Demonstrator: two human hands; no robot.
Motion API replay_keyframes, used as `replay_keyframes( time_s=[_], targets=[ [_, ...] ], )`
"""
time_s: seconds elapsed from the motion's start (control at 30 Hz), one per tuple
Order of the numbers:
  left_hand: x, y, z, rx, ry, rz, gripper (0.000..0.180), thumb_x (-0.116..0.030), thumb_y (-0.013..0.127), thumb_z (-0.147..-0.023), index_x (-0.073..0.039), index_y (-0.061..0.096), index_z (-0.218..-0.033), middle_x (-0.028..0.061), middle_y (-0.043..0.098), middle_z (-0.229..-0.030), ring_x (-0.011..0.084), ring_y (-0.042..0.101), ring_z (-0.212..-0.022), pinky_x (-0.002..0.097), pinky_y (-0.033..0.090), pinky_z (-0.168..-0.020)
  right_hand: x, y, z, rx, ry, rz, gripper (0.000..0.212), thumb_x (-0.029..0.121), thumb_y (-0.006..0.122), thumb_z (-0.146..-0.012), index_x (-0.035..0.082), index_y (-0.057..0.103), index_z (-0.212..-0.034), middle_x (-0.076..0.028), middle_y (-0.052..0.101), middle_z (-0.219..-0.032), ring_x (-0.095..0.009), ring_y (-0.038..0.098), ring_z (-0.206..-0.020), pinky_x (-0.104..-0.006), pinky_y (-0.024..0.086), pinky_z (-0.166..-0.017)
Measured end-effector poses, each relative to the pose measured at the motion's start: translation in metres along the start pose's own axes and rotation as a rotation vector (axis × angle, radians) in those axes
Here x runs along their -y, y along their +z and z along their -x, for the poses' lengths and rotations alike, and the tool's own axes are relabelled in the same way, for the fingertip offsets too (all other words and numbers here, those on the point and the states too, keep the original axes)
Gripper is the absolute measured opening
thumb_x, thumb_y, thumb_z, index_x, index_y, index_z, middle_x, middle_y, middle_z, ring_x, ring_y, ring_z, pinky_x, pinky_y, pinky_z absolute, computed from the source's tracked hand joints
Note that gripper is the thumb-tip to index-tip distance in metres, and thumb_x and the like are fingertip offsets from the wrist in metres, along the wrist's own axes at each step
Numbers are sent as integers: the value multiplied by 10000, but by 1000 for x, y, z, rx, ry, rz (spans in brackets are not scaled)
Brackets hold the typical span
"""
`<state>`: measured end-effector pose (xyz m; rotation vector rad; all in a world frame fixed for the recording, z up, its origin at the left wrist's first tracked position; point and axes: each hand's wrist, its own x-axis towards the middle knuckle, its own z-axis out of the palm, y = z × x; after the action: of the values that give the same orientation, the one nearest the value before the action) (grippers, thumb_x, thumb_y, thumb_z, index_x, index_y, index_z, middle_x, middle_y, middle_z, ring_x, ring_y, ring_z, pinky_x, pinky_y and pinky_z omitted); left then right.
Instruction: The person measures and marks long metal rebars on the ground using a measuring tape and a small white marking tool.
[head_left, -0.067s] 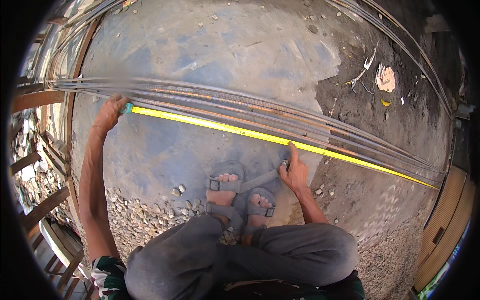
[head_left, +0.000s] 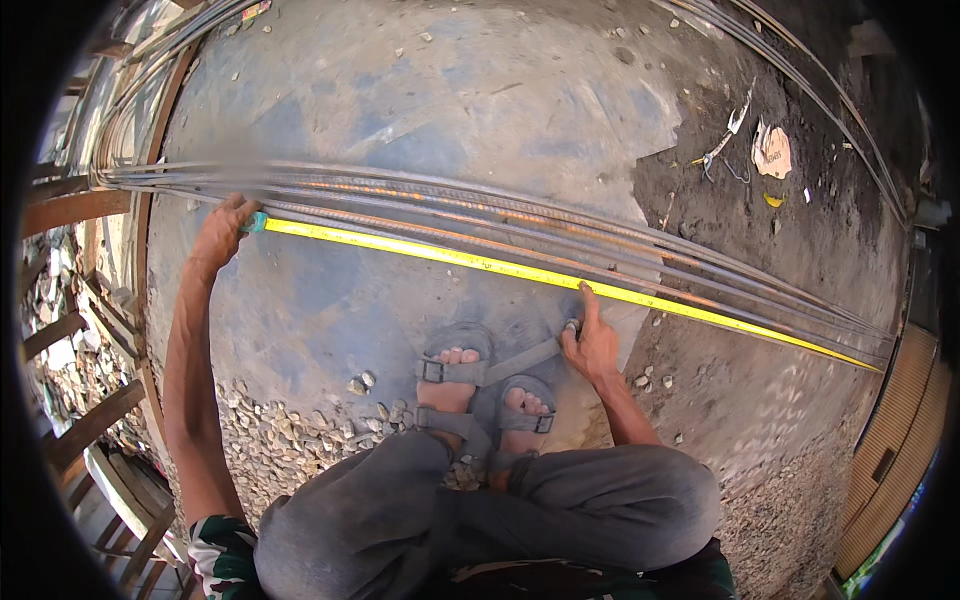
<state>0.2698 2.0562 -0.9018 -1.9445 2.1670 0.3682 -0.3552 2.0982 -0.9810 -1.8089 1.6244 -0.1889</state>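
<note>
A yellow tape measure is stretched out along the near side of a bundle of steel reinforcing bars. At its left end, my left hand is closed on the teal case, close beside the bars. The blade runs right to the far end of the bundle. My right hand touches the tape's near edge, right of the middle, with the index finger extended. Its other fingers are curled in. A small greyish thing shows by the thumb, too small to name.
My sandalled feet stand on the dusty ground, near gravel. A wooden frame borders the left side. More bars lie at the upper right, near a torn cardboard piece. A brown corrugated panel stands at the right.
The view has shifted very slightly. Both hands and the tape hold their places against the bars.
</note>
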Motion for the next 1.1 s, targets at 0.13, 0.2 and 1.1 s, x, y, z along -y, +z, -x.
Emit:
replay_keyframes(
  time_s=[0.13,0.2,1.1],
  targets=[
    [-6,-3,-2,40,-45,-3,512,109,696,-688,-107,597,-1142,149,592,-1054,391,599,-1013,461,500,-844,2,-2,-2,12,-30,33,753,128,596,-785,123,322,-1486,-220,663,-889,-418,646,-720,-512,510,-650],
    [-7,-4,-3,43,-59,19,530,122,686,-693,-100,593,-1165,152,591,-1076,401,596,-1027,464,494,-849,4,-1,-3,-28,-120,53,761,130,602,-777,144,332,-1488,-201,657,-950,-403,649,-751,-508,517,-660],
    [-5,-3,-4,67,-38,11,483,84,702,-720,-83,589,-1158,176,582,-1078,405,609,-991,457,504,-822,40,0,-22,130,-224,192,854,132,643,-752,232,301,-1528,-170,585,-846,-365,636,-691,-474,528,-612]
  ],
)
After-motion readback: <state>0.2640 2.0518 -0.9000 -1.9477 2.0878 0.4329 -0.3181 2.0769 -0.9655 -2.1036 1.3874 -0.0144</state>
